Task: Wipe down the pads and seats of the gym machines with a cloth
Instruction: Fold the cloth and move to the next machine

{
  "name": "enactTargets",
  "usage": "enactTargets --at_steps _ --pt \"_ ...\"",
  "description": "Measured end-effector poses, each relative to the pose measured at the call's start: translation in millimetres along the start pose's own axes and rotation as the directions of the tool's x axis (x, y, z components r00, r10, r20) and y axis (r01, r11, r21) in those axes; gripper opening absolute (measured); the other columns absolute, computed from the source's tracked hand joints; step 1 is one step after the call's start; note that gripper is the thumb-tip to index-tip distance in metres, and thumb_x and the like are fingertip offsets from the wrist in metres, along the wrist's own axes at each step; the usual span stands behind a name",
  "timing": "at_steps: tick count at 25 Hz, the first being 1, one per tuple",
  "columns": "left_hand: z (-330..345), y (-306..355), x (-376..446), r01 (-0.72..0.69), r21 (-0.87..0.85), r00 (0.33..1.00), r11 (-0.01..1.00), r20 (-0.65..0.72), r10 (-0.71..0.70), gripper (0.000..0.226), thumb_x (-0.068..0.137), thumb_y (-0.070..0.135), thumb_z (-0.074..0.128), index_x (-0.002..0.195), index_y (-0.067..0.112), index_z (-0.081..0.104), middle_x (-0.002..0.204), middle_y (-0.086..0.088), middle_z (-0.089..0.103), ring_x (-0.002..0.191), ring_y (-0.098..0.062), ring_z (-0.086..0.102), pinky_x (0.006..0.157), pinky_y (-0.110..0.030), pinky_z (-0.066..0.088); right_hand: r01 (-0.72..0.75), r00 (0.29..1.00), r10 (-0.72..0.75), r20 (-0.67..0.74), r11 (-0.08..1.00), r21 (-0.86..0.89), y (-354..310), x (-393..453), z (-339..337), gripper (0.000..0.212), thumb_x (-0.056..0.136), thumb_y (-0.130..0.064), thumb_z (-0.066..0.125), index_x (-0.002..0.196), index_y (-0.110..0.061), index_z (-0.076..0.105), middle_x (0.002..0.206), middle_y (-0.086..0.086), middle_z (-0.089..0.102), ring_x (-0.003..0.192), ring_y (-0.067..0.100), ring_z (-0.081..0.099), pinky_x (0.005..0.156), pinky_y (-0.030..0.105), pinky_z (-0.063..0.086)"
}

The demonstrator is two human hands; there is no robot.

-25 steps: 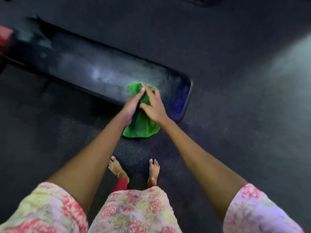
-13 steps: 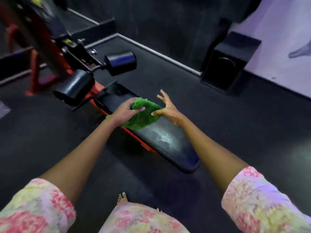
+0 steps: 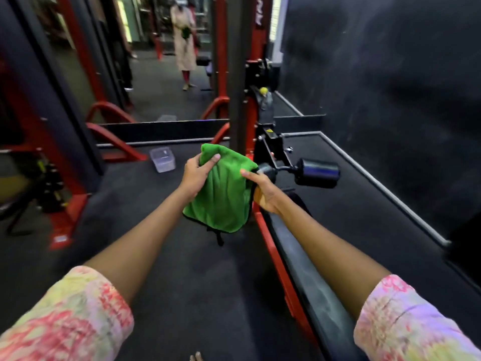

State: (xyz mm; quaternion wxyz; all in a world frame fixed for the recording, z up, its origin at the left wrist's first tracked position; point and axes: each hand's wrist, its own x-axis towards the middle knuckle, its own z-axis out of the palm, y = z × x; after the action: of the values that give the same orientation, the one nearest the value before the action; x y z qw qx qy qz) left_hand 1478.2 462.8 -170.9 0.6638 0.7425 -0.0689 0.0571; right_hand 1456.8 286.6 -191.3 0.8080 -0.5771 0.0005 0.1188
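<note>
A green cloth [image 3: 221, 194] hangs in the air in front of me, held by both hands. My left hand [image 3: 196, 175] grips its upper left part with the thumb on top. My right hand [image 3: 263, 190] pinches its right edge. Below and to the right runs the black bench pad [image 3: 309, 280] on a red frame, with pale wet streaks on it. A black roller pad [image 3: 318, 173] sticks out to the right at the bench's far end; another roller is mostly hidden behind the cloth.
A red and black upright machine frame [image 3: 239, 74] stands just behind the cloth. A clear plastic box [image 3: 162, 159] sits on the dark floor. A mirror [image 3: 161, 56] at the back reflects a person. Red frame parts [image 3: 65, 212] stand at left; a dark wall at right.
The cloth has been lifted off the bench pad and is held up between both hands. My view has swung up from the bench toward the machine's far end and the mirror.
</note>
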Motion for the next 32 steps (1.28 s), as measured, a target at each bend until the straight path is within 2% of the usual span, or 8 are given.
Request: enactTargets --at_steps 2,5,9,11,15,19,26,32 --pt "-42 0 8 0.014 -0.04 0.992 0.999 -0.125 -0.019 0.008 0.09 0.024 0.062 0.082 0.023 0.065 0.067 0.015 0.069 0.068 0.001 0.064 0.071 -0.021 0.052 -0.003 1.0 0.001 -0.015 0.991 -0.134 6 27 37 0.044 0.072 -0.004 0.075 0.114 -0.005 0.06 0.104 0.009 0.069 0.102 0.027 0.064 0.093 0.04 0.05" --pt "-101 -8 24 0.068 -0.083 0.962 0.994 -0.26 -0.087 0.017 0.088 0.033 0.063 0.091 0.017 0.066 0.084 0.007 0.068 0.082 -0.01 0.065 0.079 -0.026 0.052 0.054 0.998 -0.061 -0.027 0.977 -0.208 3 66 93 0.028 0.074 0.006 0.07 0.095 -0.01 0.062 0.091 0.005 0.068 0.086 0.022 0.065 0.078 0.031 0.055" --pt "-164 -23 44 0.147 -0.026 0.96 0.989 -0.237 -0.149 0.03 0.09 0.024 0.061 0.114 0.007 0.061 0.1 0.0 0.063 0.079 -0.004 0.059 0.061 -0.006 0.047 0.041 0.999 -0.045 -0.017 0.982 -0.182 -2 114 157 0.025 0.08 0.01 0.062 0.096 -0.01 0.058 0.089 0.004 0.066 0.075 0.015 0.063 0.057 0.02 0.053" --pt "-193 -35 60 0.105 0.063 0.953 0.992 -0.292 -0.082 0.03 0.091 0.019 0.06 0.117 0.004 0.059 0.104 -0.002 0.06 0.085 -0.009 0.061 0.062 -0.005 0.046 0.018 1.0 -0.017 0.008 0.979 -0.202 0 142 182 0.028 0.081 0.008 0.062 0.103 -0.008 0.058 0.099 0.008 0.065 0.085 0.02 0.063 0.06 0.022 0.052" --pt "-234 -52 87 0.051 0.104 0.916 0.993 -0.402 -0.005 0.032 0.094 0.023 0.056 0.121 0.006 0.055 0.111 0.0 0.059 0.107 -0.017 0.057 0.087 -0.024 0.045 0.032 0.999 -0.022 0.04 0.964 -0.264 2 189 224 0.038 0.081 0.006 0.064 0.117 -0.003 0.056 0.113 0.012 0.063 0.094 0.022 0.061 0.065 0.023 0.051" --pt "-264 -61 105 0.058 0.079 0.891 0.995 -0.454 -0.016 0.037 0.095 0.025 0.053 0.128 0.01 0.05 0.115 0.002 0.056 0.105 -0.011 0.053 0.088 -0.024 0.042 0.041 0.997 -0.021 0.069 0.953 -0.299 8 230 256 0.047 0.08 0.007 0.065 0.124 -0.001 0.053 0.119 0.014 0.061 0.106 0.028 0.06 0.079 0.031 0.049" --pt "-326 -80 156 0.079 0.124 0.863 0.989 -0.505 -0.006 0.038 0.095 0.028 0.053 0.128 0.01 0.051 0.116 -0.001 0.059 0.105 -0.013 0.054 0.09 -0.026 0.043 0.048 0.994 -0.01 0.11 0.937 -0.345 25 319 303 0.052 0.076 0.001 0.071 0.125 -0.006 0.055 0.118 0.012 0.064 0.105 0.025 0.061 0.089 0.037 0.05" --pt "-376 -112 239 0.1 0.109 0.857 0.989 -0.515 -0.03 0.034 0.095 0.027 0.053 0.125 0.01 0.051 0.108 0.003 0.058 0.101 -0.012 0.055 0.087 -0.027 0.045 0.038 0.99 0.01 0.142 0.943 -0.331 38 421 335 0.053 0.079 0.003 0.068 0.129 -0.003 0.05 0.122 0.013 0.061 0.109 0.027 0.059 0.089 0.036 0.049"
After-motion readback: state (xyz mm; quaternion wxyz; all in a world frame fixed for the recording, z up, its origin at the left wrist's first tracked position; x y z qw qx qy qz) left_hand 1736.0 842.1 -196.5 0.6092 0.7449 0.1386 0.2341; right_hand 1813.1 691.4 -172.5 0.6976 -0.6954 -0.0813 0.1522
